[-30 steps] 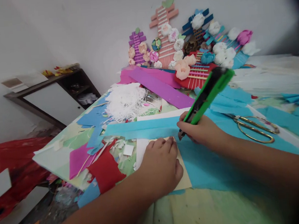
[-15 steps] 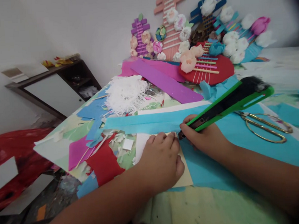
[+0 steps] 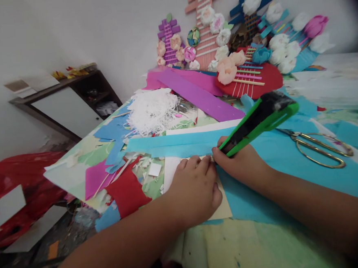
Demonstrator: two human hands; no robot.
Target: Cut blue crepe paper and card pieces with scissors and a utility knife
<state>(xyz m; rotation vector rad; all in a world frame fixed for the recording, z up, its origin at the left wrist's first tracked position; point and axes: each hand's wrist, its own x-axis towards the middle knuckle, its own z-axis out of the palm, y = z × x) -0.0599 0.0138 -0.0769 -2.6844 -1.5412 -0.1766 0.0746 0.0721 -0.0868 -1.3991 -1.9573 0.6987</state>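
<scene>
My right hand [image 3: 242,162] grips a green and black utility knife [image 3: 257,120], its thick end tilted up to the right and its blade end hidden at my fingers. Close beside it, my left hand [image 3: 197,190] presses down on a cream card [image 3: 225,206], fingers bent and held together. A folded light-blue strip [image 3: 173,145] runs just beyond both hands. Under my right forearm spreads a large blue sheet [image 3: 248,202]. White paper [image 3: 169,171] shows left of my left hand.
Gold-handled scissors [image 3: 321,148] lie at the right. White string [image 3: 153,111], a purple strip [image 3: 203,95] and red scrap [image 3: 128,194] are on the table. Paper-flower decorations [image 3: 226,69] stand along the wall. A low cabinet [image 3: 67,109] is at the left.
The knife's raised end has swung left and turned in my right hand, which has moved slightly left. My left hand stays pressed on the card. The whole view has shifted a little.
</scene>
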